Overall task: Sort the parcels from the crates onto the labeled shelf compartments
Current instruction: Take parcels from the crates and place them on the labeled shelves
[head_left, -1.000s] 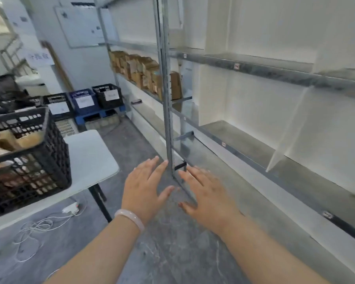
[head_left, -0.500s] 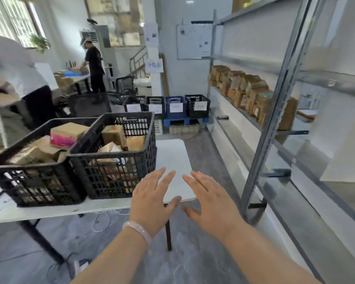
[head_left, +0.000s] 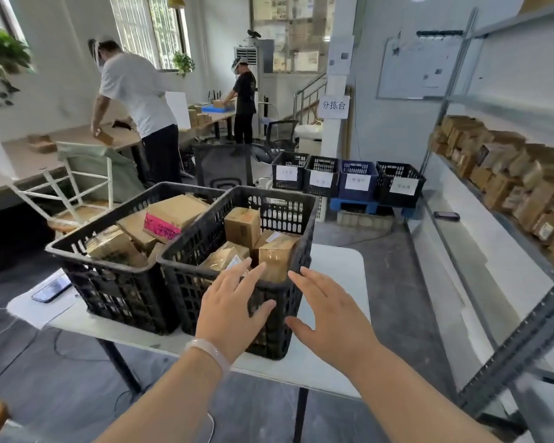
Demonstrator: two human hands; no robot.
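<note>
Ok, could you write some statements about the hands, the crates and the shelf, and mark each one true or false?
1. The left hand and the right hand hold nothing. True.
2. The right crate on the white table is empty. False: it holds cardboard parcels.
3. A phone lies on the table beside the left crate. True.
4. The pink-labelled parcel lies in the right crate. False: it is in the left crate.
5. Brown boxes stand on the metal shelf. True.
</note>
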